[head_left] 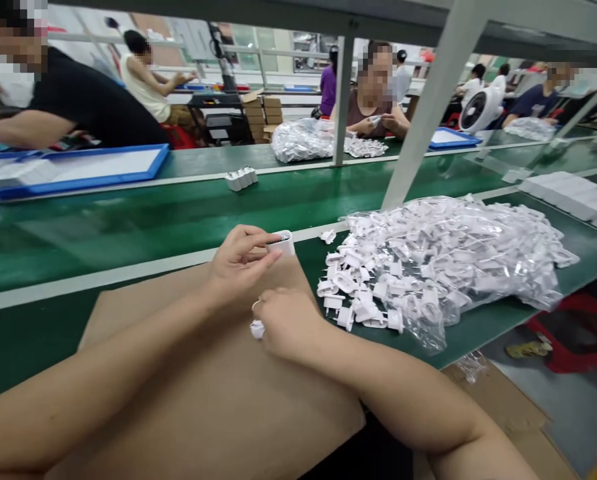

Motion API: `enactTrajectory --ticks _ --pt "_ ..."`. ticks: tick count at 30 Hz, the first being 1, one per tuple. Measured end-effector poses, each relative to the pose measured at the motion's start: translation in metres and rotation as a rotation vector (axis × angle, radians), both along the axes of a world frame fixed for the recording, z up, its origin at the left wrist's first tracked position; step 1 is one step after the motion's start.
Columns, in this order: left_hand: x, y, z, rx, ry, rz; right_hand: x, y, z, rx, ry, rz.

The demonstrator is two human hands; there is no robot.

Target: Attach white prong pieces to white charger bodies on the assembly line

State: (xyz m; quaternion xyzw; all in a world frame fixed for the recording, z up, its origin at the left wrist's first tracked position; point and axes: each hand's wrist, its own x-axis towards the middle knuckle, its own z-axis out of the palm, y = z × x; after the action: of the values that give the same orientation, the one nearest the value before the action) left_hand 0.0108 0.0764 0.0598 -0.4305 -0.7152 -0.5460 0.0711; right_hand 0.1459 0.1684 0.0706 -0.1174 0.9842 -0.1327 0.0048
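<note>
My left hand (241,260) is at the far end of a brown cardboard sheet (213,393), its index finger and thumb closed on a white, open-topped oval plastic housing (287,247). Something dark and metallic shows inside the housing's opening. Closer to me, my right hand (291,323) is curled above the cardboard, with a small white plug piece (257,329) at its fingertips. Part of that piece is hidden by the fingers. To the right of both hands, loose white plug pieces (348,283) spill from a clear plastic bag (478,253) full of similar parts.
A green conveyor belt (188,220) runs across in front, carrying a group of white units (241,178). Metal posts (423,107) rise at the bench edge. White boxes (568,193) line the right. Co-workers, including a person (378,100), sit opposite. A red stool (578,333) stands below.
</note>
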Motion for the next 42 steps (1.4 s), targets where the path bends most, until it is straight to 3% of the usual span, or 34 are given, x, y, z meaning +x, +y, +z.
enactTrajectory --ticks 4,8,12,16,19,22,26,29,36,39,42 --pt "0.026 -0.053 0.015 0.019 -0.064 0.094 -0.001 0.000 0.005 0.014 -0.035 -0.022" --pt "0.022 -0.083 -0.002 -0.059 -0.226 0.176 -0.006 0.008 0.008 -0.108 -0.086 -0.165" --pt "0.015 -0.094 -0.020 -0.098 -0.343 0.197 -0.016 0.024 0.004 -0.181 -0.040 -0.376" --pt "0.020 -0.097 -0.021 0.059 -0.138 0.293 -0.025 0.039 0.000 -0.233 0.031 -0.503" --pt "0.022 -0.099 -0.025 0.061 -0.013 0.248 -0.026 0.043 -0.002 -0.270 0.092 -0.530" --pt "0.018 -0.099 -0.034 -0.092 -0.030 0.147 -0.026 0.043 -0.003 -0.279 0.125 -0.531" --pt "0.014 -0.098 -0.041 0.023 0.116 0.181 -0.025 0.042 -0.004 -0.293 0.153 -0.507" --pt "0.015 -0.096 -0.046 -0.079 0.193 0.103 -0.026 0.043 -0.005 -0.335 0.213 -0.503" --pt "0.032 -0.094 -0.053 -0.167 0.067 -0.019 -0.027 0.047 -0.006 -0.560 0.414 -0.398" --pt "0.032 -0.094 -0.053 -0.188 -0.031 -0.055 -0.026 0.042 -0.006 -0.681 0.385 -0.317" --pt "0.029 -0.093 -0.050 -0.218 -0.130 -0.087 -0.023 0.034 -0.006 -0.681 0.300 -0.229"
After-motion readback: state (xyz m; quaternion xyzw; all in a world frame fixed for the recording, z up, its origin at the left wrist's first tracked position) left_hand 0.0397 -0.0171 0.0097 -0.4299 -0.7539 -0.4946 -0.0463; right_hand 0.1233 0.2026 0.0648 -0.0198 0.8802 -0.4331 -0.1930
